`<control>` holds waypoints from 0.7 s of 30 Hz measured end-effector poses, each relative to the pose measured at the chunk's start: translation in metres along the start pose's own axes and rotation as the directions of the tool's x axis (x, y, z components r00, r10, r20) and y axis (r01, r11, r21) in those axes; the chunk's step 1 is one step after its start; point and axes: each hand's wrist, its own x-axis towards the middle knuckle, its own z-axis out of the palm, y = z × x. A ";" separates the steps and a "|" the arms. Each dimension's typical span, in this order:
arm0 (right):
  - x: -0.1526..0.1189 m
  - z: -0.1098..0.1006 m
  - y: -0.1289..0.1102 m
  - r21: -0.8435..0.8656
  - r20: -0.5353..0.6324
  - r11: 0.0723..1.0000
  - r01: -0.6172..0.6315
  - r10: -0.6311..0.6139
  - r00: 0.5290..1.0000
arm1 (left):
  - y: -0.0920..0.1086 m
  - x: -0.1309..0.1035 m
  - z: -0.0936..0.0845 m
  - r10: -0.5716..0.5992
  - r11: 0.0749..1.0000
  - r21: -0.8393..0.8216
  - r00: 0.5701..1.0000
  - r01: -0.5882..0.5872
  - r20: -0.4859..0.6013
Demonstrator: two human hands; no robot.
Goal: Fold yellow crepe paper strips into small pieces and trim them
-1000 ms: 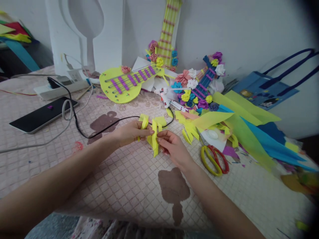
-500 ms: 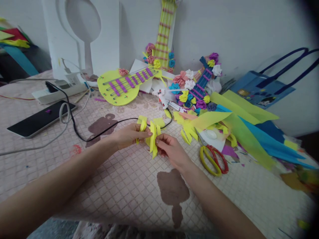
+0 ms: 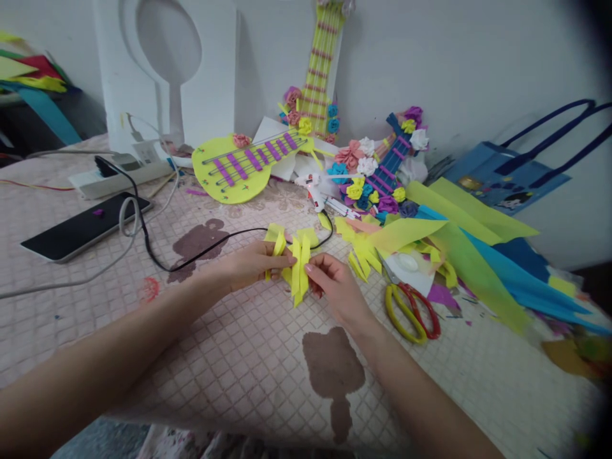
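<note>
Between my two hands, low over the table, are folded strips of yellow crepe paper (image 3: 299, 268). My left hand (image 3: 255, 264) pinches the strips from the left, with one more folded piece sticking up between its fingers. From the right, my right hand (image 3: 337, 284) pinches the edge of the strips between thumb and fingers. Several flat yellow paper pieces (image 3: 276, 231) lie just behind my hands. To the right, more cut yellow strips (image 3: 361, 255) lie beside scissors (image 3: 406, 312) with one yellow and one red handle.
A white glue gun (image 3: 313, 191) stands behind my hands, its black cable (image 3: 210, 245) looping left. Further back are a yellow paper guitar (image 3: 234, 169) and a blue flowered one (image 3: 389, 162). A phone (image 3: 81, 229) and power strip (image 3: 115, 178) lie left; crepe sheets (image 3: 482, 268) and a blue bag (image 3: 507, 172) right.
The view has shifted slightly. My right thumb now presses flatter against the yellow strips, which stand closer together. Both hands keep their pinch.
</note>
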 end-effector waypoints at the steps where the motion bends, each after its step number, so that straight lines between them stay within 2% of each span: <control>1: 0.000 0.000 0.000 -0.007 0.004 1.000 -0.002 0.002 1.000 | 0.000 0.000 0.000 0.003 1.000 0.002 1.000 -0.003 0.001; 8: 0.000 0.000 0.000 -0.043 -0.002 0.999 0.016 -0.016 1.000 | -0.001 0.000 0.001 0.006 1.000 0.029 1.000 -0.007 0.007; 16: -0.002 0.000 0.000 -0.181 -0.012 0.983 0.043 -0.046 0.999 | -0.001 -0.002 0.005 0.036 0.996 0.081 0.999 -0.036 0.005; 21: -0.002 0.000 0.001 -0.211 -0.008 0.976 0.050 -0.053 0.999 | -0.003 -0.002 0.007 0.057 0.988 0.146 0.998 -0.057 0.002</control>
